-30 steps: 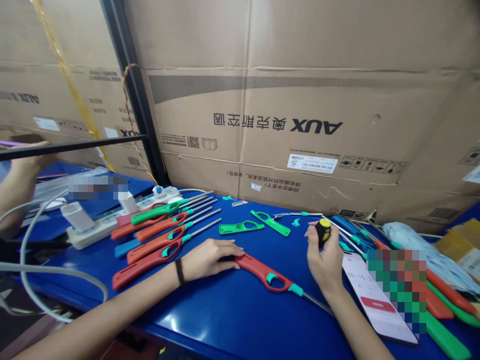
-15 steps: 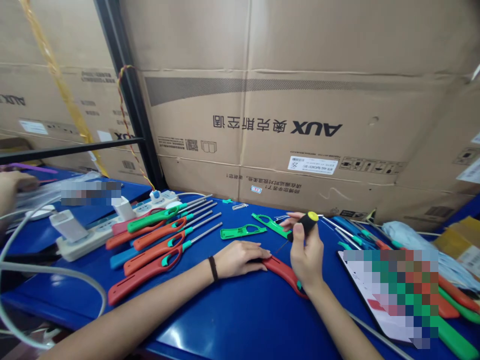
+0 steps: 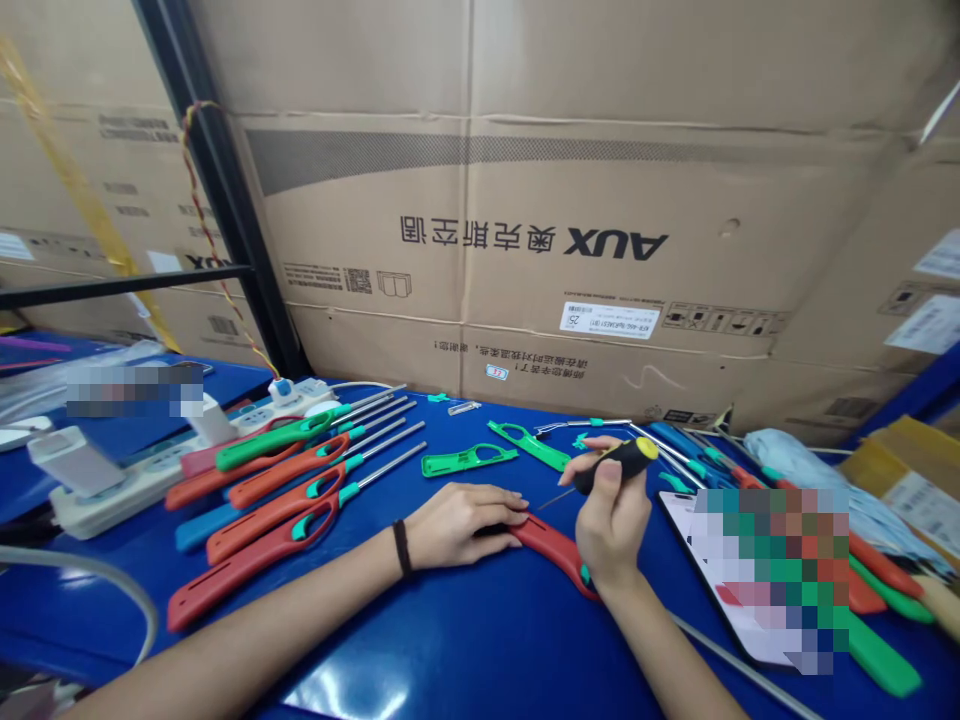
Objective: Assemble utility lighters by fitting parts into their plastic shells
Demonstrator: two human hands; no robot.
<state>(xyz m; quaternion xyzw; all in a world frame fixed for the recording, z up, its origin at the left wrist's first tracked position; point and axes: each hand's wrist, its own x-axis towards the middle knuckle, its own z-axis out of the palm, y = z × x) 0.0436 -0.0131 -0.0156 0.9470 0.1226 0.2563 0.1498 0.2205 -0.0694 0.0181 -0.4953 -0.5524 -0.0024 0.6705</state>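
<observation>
My left hand (image 3: pixel 461 525) is closed on the near-left end of a red gas lighter (image 3: pixel 551 543) lying on the blue table. In my right hand (image 3: pixel 611 520) is a screwdriver (image 3: pixel 636 458) with a black handle and a yellow end cap. Its thin shaft slants down to the left, the tip close above the lighter's upper edge; I cannot tell whether it touches. Behind the hands lie two green lighter shell halves (image 3: pixel 469 459). To the left, several lighters with metal tubes, among them a red one (image 3: pixel 255 565), lie side by side.
A power strip (image 3: pixel 142 470) with white plugs stands at the left. A phone (image 3: pixel 739 600), partly blurred out, and more lighters lie at the right, near a light blue plastic bundle (image 3: pixel 810 475). A large cardboard box (image 3: pixel 465 180) walls off the back. Part of someone's arm (image 3: pixel 941 610) shows at the right edge.
The view has shifted, so most things sit further left. The screwdriver is tilted lower toward the red lighter. The other person's hand at the left has left view; an arm appears at the right edge.
</observation>
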